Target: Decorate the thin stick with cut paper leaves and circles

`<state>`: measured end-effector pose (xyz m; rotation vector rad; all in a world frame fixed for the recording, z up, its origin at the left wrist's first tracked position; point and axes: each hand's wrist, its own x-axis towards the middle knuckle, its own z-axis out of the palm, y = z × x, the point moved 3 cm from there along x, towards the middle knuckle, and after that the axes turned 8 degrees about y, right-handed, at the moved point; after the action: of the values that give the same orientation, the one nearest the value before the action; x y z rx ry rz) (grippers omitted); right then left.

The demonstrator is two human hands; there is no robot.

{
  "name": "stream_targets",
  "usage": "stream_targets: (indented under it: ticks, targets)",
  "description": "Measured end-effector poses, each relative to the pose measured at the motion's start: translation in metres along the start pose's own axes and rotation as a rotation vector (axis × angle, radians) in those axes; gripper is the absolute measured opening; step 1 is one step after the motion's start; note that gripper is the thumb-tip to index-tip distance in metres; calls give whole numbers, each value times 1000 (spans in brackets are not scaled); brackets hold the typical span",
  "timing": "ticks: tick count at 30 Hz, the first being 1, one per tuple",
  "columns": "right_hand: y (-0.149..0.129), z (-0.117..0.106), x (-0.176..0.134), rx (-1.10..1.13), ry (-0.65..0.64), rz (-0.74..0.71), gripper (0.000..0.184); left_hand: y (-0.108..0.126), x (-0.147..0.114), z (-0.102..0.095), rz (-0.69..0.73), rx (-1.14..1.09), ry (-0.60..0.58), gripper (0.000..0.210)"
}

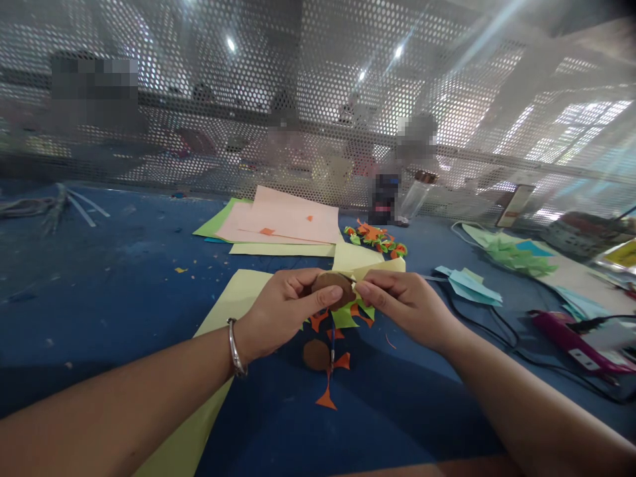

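My left hand (288, 308) pinches a round brown disc (328, 283) between thumb and fingers, above the middle of the table. At the disc's right edge, my right hand (397, 301) has its thumb and fingertips pressed together on a small pale piece too little to name. On the table below lies a second brown disc (317, 355), beside a thin pen-like stick (332, 344). Orange paper scraps (326, 400) and green paper scraps (344, 318) are scattered under and around my hands.
Pink sheets (293, 215) lie on green ones behind my hands. A pile of curled orange and green pieces (377, 238) is near a clear bottle (416, 197). At right are blue papers (470, 286), black cables and a magenta power strip (571, 341). A perforated metal screen (298, 86) stands behind.
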<state>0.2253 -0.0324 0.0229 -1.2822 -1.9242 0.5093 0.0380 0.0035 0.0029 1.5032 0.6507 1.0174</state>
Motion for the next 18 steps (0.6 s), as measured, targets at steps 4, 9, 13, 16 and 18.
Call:
stream_targets:
  ticks: [4, 9, 13, 16, 18]
  targets:
    - [1, -1, -1, -7, -9, -4, 44, -1, 1, 0, -13, 15, -5, 15]
    - [0, -1, -1, -22, -3, -17, 44, 1, 1, -1, -16, 17, -26, 14]
    - [-3, -1, -1, -29, 4, -21, 43, 0, 0, 1, -37, -10, -49, 14]
    - [-3, 0, -2, -42, 9, -37, 43, -1, 0, 2, -38, -23, -60, 15]
    - [-2, 0, -2, -52, 13, -46, 43, -1, 0, 2, -33, -28, -66, 15]
